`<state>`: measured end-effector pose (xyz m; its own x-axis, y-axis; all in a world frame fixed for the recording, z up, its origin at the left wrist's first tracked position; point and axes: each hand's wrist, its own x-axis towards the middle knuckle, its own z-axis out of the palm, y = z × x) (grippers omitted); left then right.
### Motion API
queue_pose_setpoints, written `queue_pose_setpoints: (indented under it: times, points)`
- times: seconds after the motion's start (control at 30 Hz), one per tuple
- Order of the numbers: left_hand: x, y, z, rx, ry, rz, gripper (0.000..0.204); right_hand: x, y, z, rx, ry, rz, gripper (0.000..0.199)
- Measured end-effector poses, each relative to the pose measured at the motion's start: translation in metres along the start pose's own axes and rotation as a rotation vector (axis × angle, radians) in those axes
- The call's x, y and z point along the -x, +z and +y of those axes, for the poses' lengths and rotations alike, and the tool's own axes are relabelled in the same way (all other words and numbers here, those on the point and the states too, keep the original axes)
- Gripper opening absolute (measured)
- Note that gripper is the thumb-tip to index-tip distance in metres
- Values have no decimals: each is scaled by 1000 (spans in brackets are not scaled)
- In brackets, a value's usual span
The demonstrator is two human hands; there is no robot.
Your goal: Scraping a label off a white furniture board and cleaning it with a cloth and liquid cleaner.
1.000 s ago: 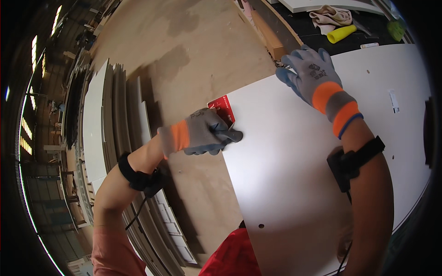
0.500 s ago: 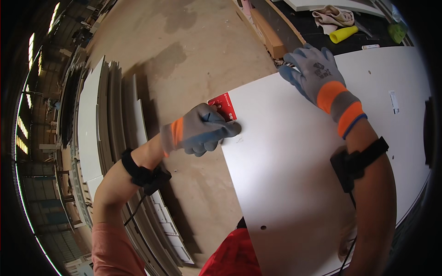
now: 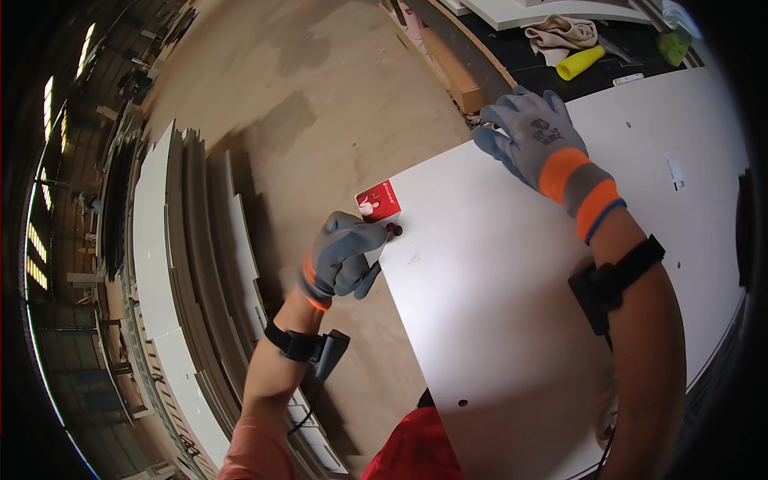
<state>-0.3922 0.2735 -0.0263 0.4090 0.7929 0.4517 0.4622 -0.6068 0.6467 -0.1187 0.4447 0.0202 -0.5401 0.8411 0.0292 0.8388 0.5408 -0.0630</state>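
A large white panel (image 3: pixel 512 304) lies in front of me. At its left corner is a small red-and-white box (image 3: pixel 378 202) with a printed figure on it. My left hand (image 3: pixel 346 256), in a grey glove with an orange cuff, is just below the box at the panel's left edge, its fingers curled. Two small dark brown round pieces (image 3: pixel 394 230) show at its fingertips; I cannot tell whether it grips one. My right hand (image 3: pixel 532 132), gloved alike, is at the panel's far edge with fingers bent around something thin, mostly hidden.
Stacked boards (image 3: pixel 188 264) stand along the left on the concrete floor (image 3: pixel 312 120). Beyond the panel, a dark surface holds a yellow tapered tube (image 3: pixel 581 62) and a crumpled cloth (image 3: pixel 558 36). A cardboard carton (image 3: pixel 452 68) lies beside it. Small holes dot the panel.
My left hand has drawn back from the box toward me, uncovering the box and the brown round pieces. My right hand has barely moved. The view has shifted slightly.
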Motion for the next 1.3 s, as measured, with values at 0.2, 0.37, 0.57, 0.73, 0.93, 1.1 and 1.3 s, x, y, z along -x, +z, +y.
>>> queue_pose_setpoints:
  times: [0.2,0.37,0.57,0.73,0.93,1.1,1.3]
  points:
    - [-7,6,14,-108,31,188,25,1,3,1,-16,-3,20,30]
    - [-37,-35,60,350,-1103,-84,57,0,-3,1,-31,15,1,32]
    - [-74,-78,61,-148,-587,-236,42,0,-3,-1,-35,14,7,53]
    - [-133,-23,88,-730,-757,-686,34,2,-7,0,-27,37,-56,51]
    - [-111,-32,56,-646,-753,-863,29,2,-10,-1,-54,41,-68,50]
    - [-108,-33,49,-81,-1118,-629,18,4,-2,2,-29,31,-23,50]
    - [-89,-24,51,10,-1071,-402,26,3,-6,1,-80,43,-13,43]
